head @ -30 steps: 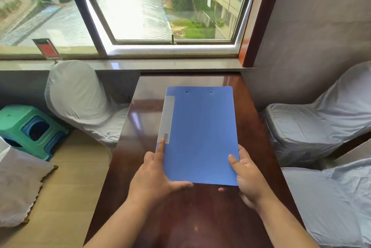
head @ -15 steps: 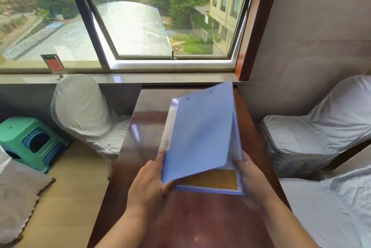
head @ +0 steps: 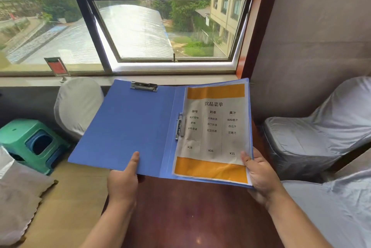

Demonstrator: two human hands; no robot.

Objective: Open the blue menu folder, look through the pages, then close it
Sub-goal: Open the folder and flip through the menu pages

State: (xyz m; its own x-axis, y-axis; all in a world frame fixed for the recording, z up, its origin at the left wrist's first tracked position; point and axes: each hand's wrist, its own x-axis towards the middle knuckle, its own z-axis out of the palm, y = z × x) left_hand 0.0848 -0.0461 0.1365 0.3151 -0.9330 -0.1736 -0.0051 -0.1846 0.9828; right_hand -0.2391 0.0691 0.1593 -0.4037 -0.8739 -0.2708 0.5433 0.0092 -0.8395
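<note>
Blue folder hides left fingers; only thumb shows.

Matt blue folder; glossy wood table.

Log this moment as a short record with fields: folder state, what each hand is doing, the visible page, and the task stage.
folder: blue menu folder open, held above the table
left hand: grips the cover's near edge
right hand: holds the page side's near corner
page: drinks menu sheet, orange bands, three columns, prices 18, 16, 15
stage: opened, first page showing, not yet closed
</note>
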